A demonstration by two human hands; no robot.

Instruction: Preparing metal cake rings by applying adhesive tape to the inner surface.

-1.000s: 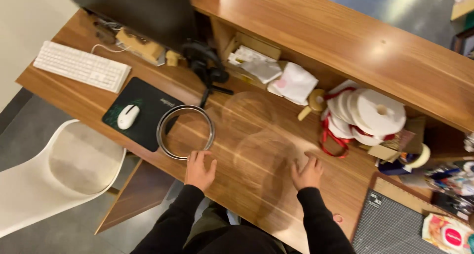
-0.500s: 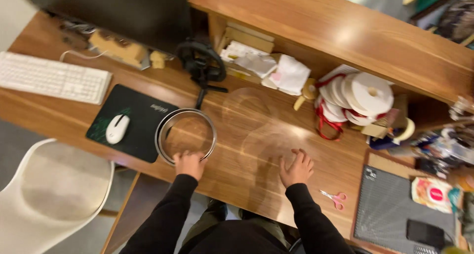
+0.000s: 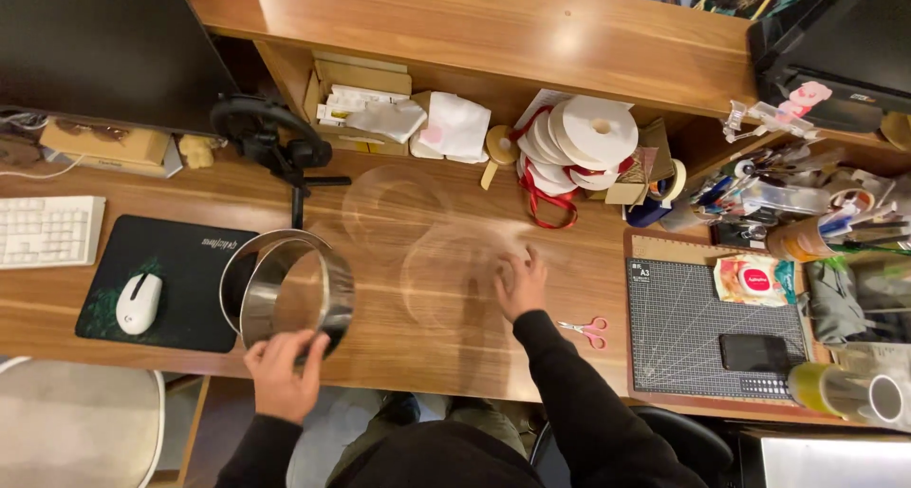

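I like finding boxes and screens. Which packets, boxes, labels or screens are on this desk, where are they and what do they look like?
Monitor: back left, big dark rectangle, off.
Cardboard box: under the shelf, brown, open, holding white packets.
Wipes packet: on the cutting mat at right, flat, orange and white with a red round label.
Phone: on the same mat, nearer the front, small black rectangle, dark screen.
Second screen: top right corner, black, partly cut off.

Ring lifted at the desk edge
The left hand (image 3: 282, 374) has tilted the metal ring (image 3: 288, 293) up; before, it lay flat
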